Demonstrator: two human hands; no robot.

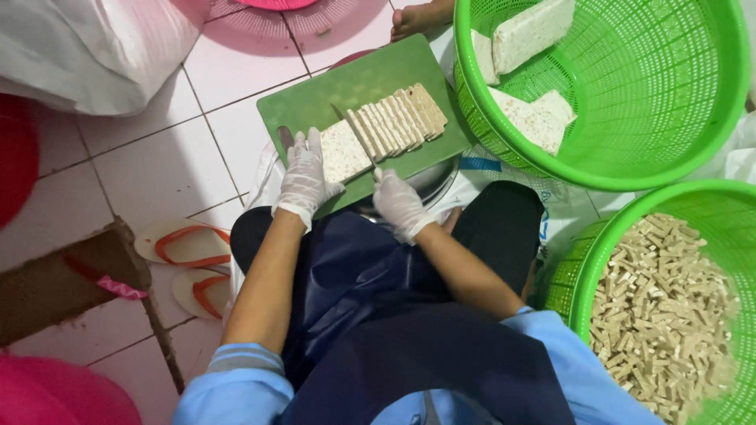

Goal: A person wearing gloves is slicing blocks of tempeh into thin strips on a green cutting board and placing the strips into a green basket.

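Head view: the gloved left hand (305, 175) lies spread on the tempeh block (344, 149) on a green cutting board (331, 90). The right hand (399, 202) grips a knife (352, 130), its handle hidden. Cut slices (402, 118) lean alongside; green baskets (630, 169) crowd the right.

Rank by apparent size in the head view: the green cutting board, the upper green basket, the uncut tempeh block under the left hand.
1. Upper green basket, largest.
2. Green cutting board.
3. Uncut tempeh block, smallest, partly covered by the left hand.

left hand (305, 175): gloved, flat, fingers spread | right hand (398, 201): gloved, fist closed | forearms bare
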